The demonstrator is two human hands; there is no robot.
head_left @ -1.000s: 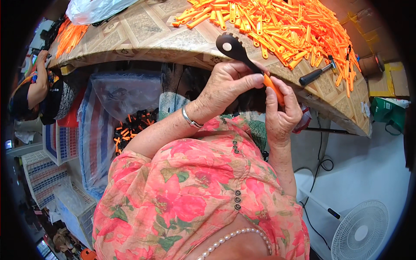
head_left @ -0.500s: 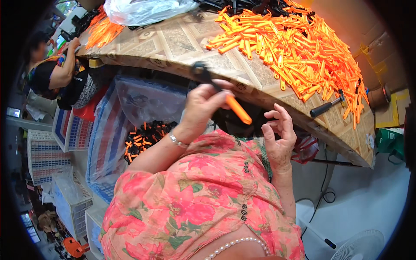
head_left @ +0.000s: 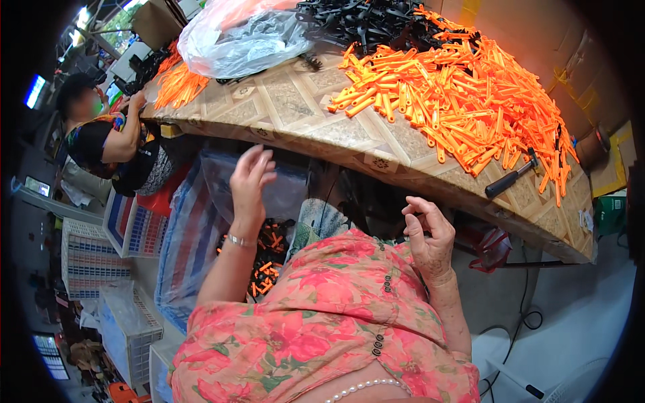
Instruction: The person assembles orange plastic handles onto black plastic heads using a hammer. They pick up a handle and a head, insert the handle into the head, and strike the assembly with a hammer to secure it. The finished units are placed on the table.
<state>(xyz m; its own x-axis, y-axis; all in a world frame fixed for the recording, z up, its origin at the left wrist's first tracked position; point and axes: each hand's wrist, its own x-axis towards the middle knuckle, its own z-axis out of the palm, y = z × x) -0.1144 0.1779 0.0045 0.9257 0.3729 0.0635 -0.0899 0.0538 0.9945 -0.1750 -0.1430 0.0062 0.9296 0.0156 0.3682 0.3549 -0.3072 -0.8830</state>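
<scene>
My left hand [head_left: 250,185] is raised beside the table's front edge, above the lined basket. It is empty, its fingers slightly bent and apart. In the basket lie several black pieces with orange handles [head_left: 267,252]. My right hand [head_left: 430,240] hovers in front of the table edge, palm inward, fingers loosely curled and apart from the thumb, with nothing visible in it. On the table is a large heap of orange plastic handles [head_left: 463,101]. Behind it lies a pile of black plastic parts [head_left: 373,23].
A black-handled hammer [head_left: 510,178] lies at the table's [head_left: 289,101] right end. At the back left are a clear plastic bag [head_left: 245,40] and more orange handles [head_left: 180,87]. A striped, plastic-lined basket [head_left: 181,258] stands left of me. Another person [head_left: 111,138] works at the far left.
My left hand has let go of the black-headed piece with the orange handle and moved left, over the basket. My right hand stays in nearly the same place. The view has shifted slightly.
</scene>
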